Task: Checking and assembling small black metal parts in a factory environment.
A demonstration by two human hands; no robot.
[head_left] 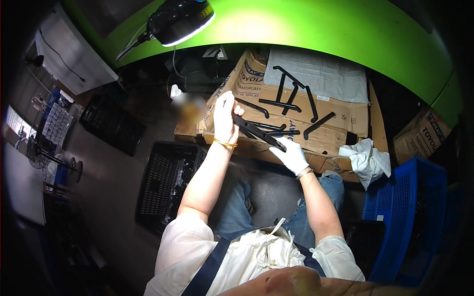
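Note:
A long black bar-shaped part (257,134), with small holes along its side, is held slantwise between both hands in front of the cardboard. My left hand (225,118) closes around its upper left end. At its lower right end, my right hand (291,155), in a white glove, grips with thumb and fingers. Just beyond lie several similar black bars with bent ends, among them a short one (319,126) at the right and a crossed group (279,104) at the back. They rest on a flattened cardboard surface (335,140).
A black crate (159,185) stands on the floor left of my legs, and a blue crate (395,217) at the right. A crumpled white cloth (368,160) lies on the cardboard's right corner. Overhead, a lit black lamp (180,22) hangs before a green panel (316,29).

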